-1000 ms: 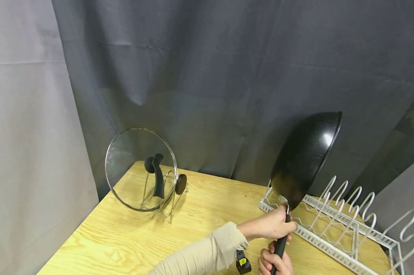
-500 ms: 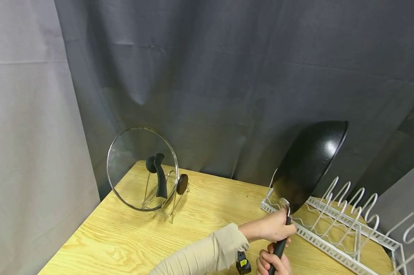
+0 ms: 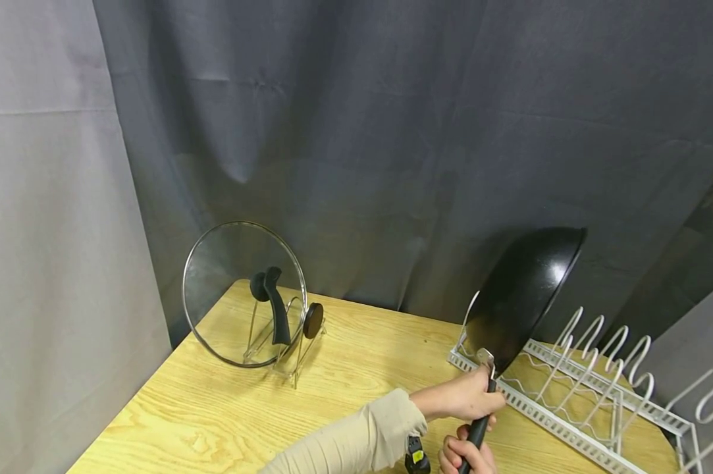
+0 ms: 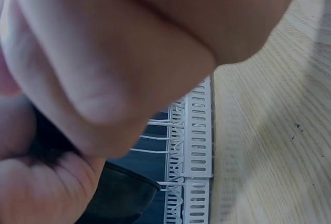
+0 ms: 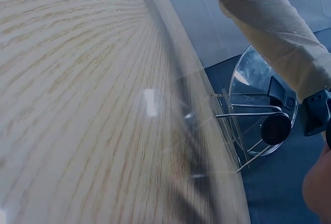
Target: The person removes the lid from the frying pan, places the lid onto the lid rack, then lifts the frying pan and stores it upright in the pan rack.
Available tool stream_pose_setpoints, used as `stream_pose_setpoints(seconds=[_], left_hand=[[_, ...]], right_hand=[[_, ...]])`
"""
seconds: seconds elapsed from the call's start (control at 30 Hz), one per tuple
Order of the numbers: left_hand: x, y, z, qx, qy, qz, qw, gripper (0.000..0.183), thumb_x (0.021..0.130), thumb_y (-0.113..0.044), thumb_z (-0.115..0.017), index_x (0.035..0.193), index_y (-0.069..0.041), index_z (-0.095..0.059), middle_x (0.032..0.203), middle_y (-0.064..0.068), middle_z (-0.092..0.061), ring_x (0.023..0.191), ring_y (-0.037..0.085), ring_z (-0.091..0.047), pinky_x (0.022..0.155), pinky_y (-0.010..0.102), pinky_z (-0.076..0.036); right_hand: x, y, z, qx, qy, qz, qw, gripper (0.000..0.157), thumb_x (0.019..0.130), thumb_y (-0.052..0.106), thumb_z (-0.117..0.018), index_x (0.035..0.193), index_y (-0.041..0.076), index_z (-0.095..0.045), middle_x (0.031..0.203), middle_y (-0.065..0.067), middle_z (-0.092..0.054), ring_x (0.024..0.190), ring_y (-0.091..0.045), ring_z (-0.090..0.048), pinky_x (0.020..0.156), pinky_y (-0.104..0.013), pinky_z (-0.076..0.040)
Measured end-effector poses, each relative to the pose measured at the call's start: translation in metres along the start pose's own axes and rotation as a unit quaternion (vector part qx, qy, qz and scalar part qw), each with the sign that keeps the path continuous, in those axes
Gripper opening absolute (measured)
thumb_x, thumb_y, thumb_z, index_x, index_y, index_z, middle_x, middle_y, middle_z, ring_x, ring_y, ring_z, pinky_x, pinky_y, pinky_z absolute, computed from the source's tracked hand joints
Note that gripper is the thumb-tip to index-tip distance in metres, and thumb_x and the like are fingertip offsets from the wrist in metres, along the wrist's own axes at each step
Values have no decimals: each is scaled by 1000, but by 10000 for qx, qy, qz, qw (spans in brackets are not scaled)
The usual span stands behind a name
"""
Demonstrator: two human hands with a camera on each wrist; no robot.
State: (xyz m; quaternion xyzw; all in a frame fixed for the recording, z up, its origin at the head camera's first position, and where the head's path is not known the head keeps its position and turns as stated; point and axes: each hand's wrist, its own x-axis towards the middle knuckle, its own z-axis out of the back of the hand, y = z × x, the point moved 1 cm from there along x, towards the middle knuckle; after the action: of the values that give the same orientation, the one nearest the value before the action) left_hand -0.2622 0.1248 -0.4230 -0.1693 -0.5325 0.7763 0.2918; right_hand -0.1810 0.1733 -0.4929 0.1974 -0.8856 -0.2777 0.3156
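A black wok [image 3: 522, 296] is held tilted up on its side, its dark outer face toward the head camera, over the far left part of a white wire rack [image 3: 546, 418]. My left hand [image 3: 465, 395] grips the upper part of its black handle [image 3: 477, 431], close to the metal joint. Lower on the same handle, the fingers of my right hand [image 3: 469, 454] are wrapped round it. In the left wrist view, curled fingers [image 4: 103, 53] fill the top, with part of the wok [image 4: 121, 195] below and the rack's slotted rail [image 4: 198, 136] beside it.
A glass lid [image 3: 214, 283] with a black handle stands upright in a small wire holder [image 3: 297, 368] at the table's back left. Wavy white dividers [image 3: 619, 349] rise from the rack on the right. A dark curtain [image 3: 362, 164] hangs behind the wooden table [image 3: 202, 415].
The wok has come down lower over the rack, its top rim sinking in the head view. Both hands have shifted slightly down and left with the handle.
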Motion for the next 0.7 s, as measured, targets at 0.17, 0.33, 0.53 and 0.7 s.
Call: stream_pose_setpoints(seconds=[0.17,0.33,0.53,0.7], left_hand=[[1,2,0,-222,122,35,9997,31,83,1,-50,56,-12,-41,42,-1,-47,35,7,-49,38,18,-42],[1,4,0,-374,199,62,9991,30,83,2,-49,56,-10,-42,42,0,-47,35,7,-48,37,17,-40],[2,9,-4,-366,-30,256,9990,29,81,1,-50,58,-12,-41,42,0,-47,34,7,-48,36,17,-39],[3,10,-4,-443,10,274,9986,29,82,2,-50,58,-12,-41,43,1,-48,35,7,-49,37,18,-41]], right_hand=[[-1,0,1,67,-142,-77,9998,22,98,0,-32,92,15,-46,66,-4,-15,54,-14,-15,51,-27,-11],[-1,-1,4,227,-92,-96,9997,19,98,2,-35,95,16,-49,66,-2,-17,55,-13,-18,51,-27,-10],[-4,-1,9,239,-158,-246,9993,18,98,4,-39,96,17,-50,66,0,-22,58,-11,-23,54,-26,-12],[-5,0,10,313,-285,-278,9987,16,98,5,-40,95,18,-50,67,1,-22,58,-9,-27,53,-26,-11]])
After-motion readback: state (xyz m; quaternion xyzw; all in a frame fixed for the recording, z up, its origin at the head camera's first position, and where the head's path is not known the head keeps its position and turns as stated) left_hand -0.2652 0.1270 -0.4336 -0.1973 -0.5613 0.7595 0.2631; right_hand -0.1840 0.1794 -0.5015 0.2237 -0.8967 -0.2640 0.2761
